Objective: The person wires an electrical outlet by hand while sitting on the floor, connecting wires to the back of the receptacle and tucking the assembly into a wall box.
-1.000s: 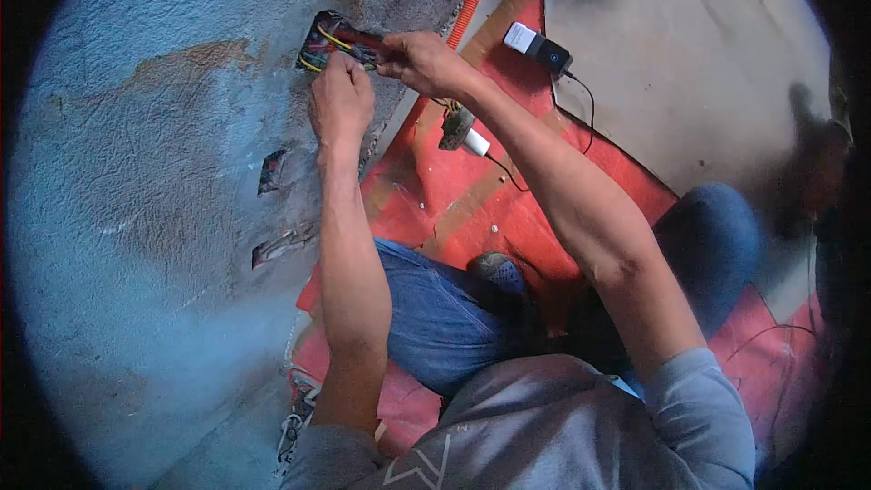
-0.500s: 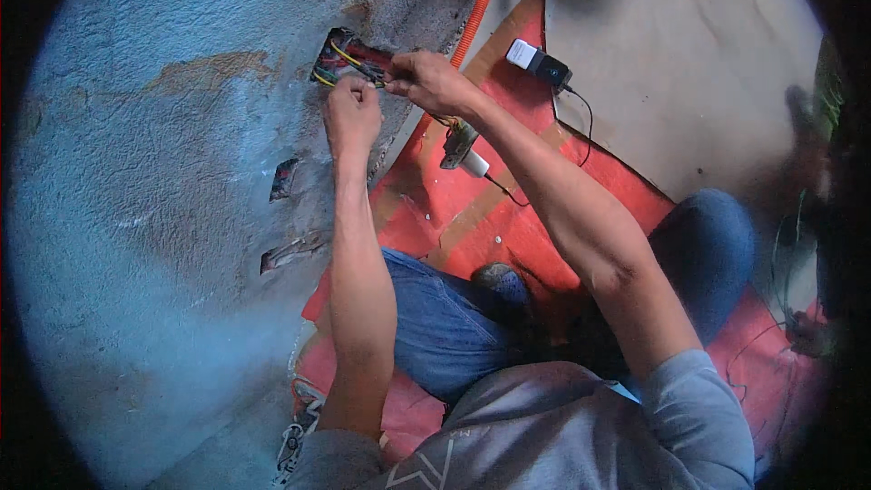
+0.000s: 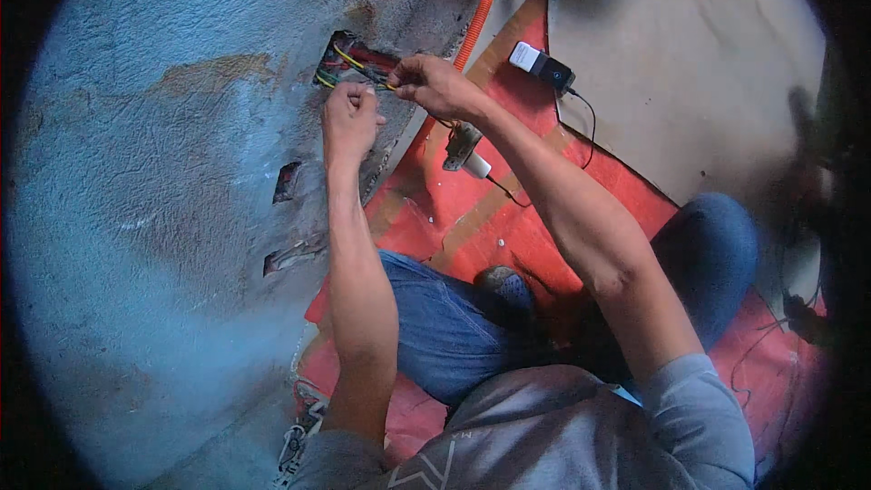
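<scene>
An opening in the rough plastered wall (image 3: 163, 172) holds a red box (image 3: 376, 61) with yellow, green and dark wires (image 3: 350, 61). My left hand (image 3: 352, 118) is closed in a pinch on a wire just below the opening, its fingertips partly hidden. My right hand (image 3: 431, 83) pinches a wire at the opening's right side. The two hands are a short gap apart. Below my right hand a socket unit (image 3: 463, 142) hangs on wires, with a white plug (image 3: 479, 167) and black cable in it.
An orange corrugated conduit (image 3: 477, 14) runs along the wall's foot. A black-and-white device (image 3: 542, 66) with a cable lies beside a beige board (image 3: 680, 54) on red floor covering (image 3: 526, 236). Two smaller wall openings (image 3: 287, 181) sit lower. My bent legs (image 3: 699, 254) are below.
The view has shifted, so the wall and floor appear slightly lower and further right. My hands stay at the wires, with small finger movements and slightly more space between them.
</scene>
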`<state>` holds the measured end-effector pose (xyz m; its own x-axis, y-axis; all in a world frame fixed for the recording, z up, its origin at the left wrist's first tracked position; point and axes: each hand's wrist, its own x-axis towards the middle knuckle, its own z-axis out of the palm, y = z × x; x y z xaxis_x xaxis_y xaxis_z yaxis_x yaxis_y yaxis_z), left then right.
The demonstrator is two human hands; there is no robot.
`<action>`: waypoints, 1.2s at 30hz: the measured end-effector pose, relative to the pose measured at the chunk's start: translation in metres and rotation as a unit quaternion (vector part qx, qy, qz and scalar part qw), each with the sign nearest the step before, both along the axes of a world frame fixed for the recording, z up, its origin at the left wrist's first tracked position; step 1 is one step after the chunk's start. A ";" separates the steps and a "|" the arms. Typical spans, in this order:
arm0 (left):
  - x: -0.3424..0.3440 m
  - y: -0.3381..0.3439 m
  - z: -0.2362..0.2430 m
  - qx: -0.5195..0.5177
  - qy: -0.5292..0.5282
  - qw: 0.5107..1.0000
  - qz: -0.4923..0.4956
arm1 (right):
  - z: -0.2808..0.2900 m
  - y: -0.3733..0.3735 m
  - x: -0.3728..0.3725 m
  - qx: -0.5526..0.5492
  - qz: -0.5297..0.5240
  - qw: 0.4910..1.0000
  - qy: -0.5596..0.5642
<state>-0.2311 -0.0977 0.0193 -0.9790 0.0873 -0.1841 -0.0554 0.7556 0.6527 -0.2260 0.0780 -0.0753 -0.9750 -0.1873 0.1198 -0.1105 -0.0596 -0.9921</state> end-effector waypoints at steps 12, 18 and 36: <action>0.000 0.008 -0.004 0.066 -0.013 0.997 0.023 | 0.002 0.007 -0.003 0.026 0.018 0.999 -0.026; -0.003 -0.008 -0.011 0.010 0.003 1.000 0.020 | 0.008 0.006 0.006 0.106 0.000 0.994 0.000; -0.008 -0.004 0.004 0.181 0.013 0.970 0.162 | 0.010 -0.008 0.003 0.059 -0.115 0.991 -0.040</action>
<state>-0.2395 -0.1014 0.0233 -0.9697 -0.1719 -0.1735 -0.2317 0.4226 0.8762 -0.2227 0.0697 -0.0648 -0.9990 0.0338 0.0308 -0.0282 0.0743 -0.9968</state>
